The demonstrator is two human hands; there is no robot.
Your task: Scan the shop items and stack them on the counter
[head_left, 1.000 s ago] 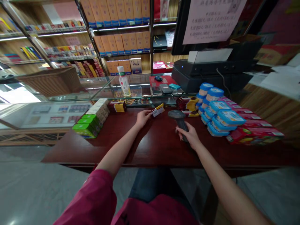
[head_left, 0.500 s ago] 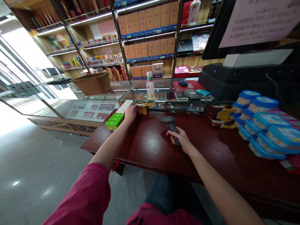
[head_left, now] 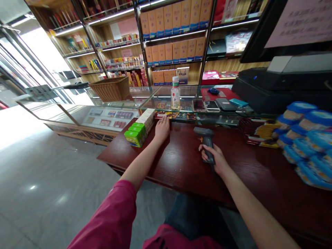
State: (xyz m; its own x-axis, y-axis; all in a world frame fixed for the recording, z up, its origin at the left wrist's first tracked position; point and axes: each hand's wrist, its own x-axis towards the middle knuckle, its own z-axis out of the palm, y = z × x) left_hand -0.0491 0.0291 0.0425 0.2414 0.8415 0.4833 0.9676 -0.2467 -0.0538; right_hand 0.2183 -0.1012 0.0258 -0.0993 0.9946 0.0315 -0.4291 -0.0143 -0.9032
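Note:
My right hand [head_left: 214, 157] is wrapped round the grip of a black barcode scanner [head_left: 207, 136], held above the dark red wooden desk [head_left: 178, 155]. At the desk's far edge, my left hand [head_left: 162, 128] lies over red and yellow wrapped bars [head_left: 163, 114]. Its fingers are pressed together and bent down at the tips; what they grip, if anything, is hidden. Just left of that hand stands a row of small boxes, with green boxes [head_left: 136, 133] in front and white boxes [head_left: 147, 117] behind.
At the right are a stack of wrapped bars [head_left: 259, 133] and blue-lidded tubs [head_left: 303, 138]. A bottle [head_left: 175, 93], phones [head_left: 212, 105] and a wicker basket [head_left: 110, 88] stand or lie on the glass counter. A monitor [head_left: 275, 34] overhangs the right side.
My left hand has moved right, away from the boxes, and now covers the small stack of bars. The scanner has stayed in my right hand. The camera has turned slightly left.

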